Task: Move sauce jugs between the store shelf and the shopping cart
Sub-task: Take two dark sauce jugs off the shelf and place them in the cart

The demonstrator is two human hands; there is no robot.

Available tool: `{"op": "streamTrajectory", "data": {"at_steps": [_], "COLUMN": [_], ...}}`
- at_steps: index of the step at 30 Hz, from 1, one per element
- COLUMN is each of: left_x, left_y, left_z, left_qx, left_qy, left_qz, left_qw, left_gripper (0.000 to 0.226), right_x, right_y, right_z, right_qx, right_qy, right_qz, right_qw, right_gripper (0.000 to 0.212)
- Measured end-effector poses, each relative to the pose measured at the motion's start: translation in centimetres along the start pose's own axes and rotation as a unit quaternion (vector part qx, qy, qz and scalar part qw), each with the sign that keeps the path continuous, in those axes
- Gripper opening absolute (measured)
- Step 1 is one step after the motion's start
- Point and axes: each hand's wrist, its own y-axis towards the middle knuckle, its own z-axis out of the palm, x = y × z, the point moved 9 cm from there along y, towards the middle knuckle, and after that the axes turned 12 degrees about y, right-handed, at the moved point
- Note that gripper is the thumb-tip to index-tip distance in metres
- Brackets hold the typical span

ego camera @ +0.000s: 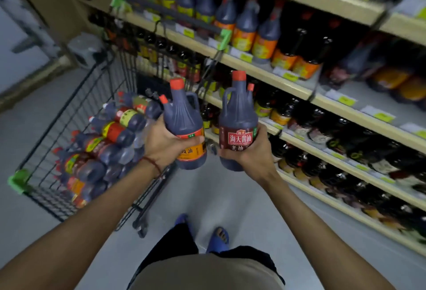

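Note:
My left hand (164, 142) grips a dark sauce jug with an orange label (183, 119) around its body, upright, red cap on top. Beside it, my right hand (251, 153) holds a second dark sauce jug with a red label (237, 119), also upright. Both jugs hang in the air between the shopping cart (69, 114) on the left and the store shelf (299, 91) on the right. Several sauce jugs (103, 142) lie stacked on their sides inside the cart.
The shelf unit runs along the right, with rows of dark bottles and jugs on each level and price tags on the edges. The black wire cart has green corner bumpers. My feet in blue sandals (217, 239) stand on the pale floor below.

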Motion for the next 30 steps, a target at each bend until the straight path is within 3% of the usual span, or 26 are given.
{"op": "streamTrajectory", "data": {"at_steps": [2, 7, 15, 22, 27, 30], "left_x": [-2.8, -9.4, -16.3, -20.4, -24.8, -27.1], "left_y": [0.3, 0.2, -1.9, -1.6, 0.2, 1.8], "left_z": [2.0, 6.5, 13.3, 20.6, 26.3, 29.2], "left_qx": [0.021, 0.067, 0.131, 0.150, 0.150, 0.128], "left_qy": [0.011, 0.039, 0.042, 0.069, 0.092, 0.105], "left_qz": [0.039, 0.130, 0.225, 0.230, 0.225, 0.199], "left_qw": [0.999, 0.989, 0.965, 0.959, 0.958, 0.966], "left_gripper": [0.082, 0.085, 0.091, 0.090, 0.093, 0.088], "right_x": [0.4, 0.7, -0.4, -2.4, -3.2, -3.1], "right_y": [-1.2, -4.6, -9.8, -9.7, -4.6, -1.0], "right_z": [-3.5, -11.0, -18.4, -25.2, -31.9, -35.8], "right_qx": [-0.048, -0.169, -0.282, -0.319, -0.300, -0.264], "right_qy": [0.006, 0.020, 0.029, 0.031, 0.011, -0.018], "right_qz": [0.002, 0.009, 0.024, 0.040, 0.069, 0.066], "right_qw": [0.999, 0.985, 0.959, 0.946, 0.951, 0.962], "right_gripper": [0.100, 0.093, 0.100, 0.095, 0.098, 0.084]}}
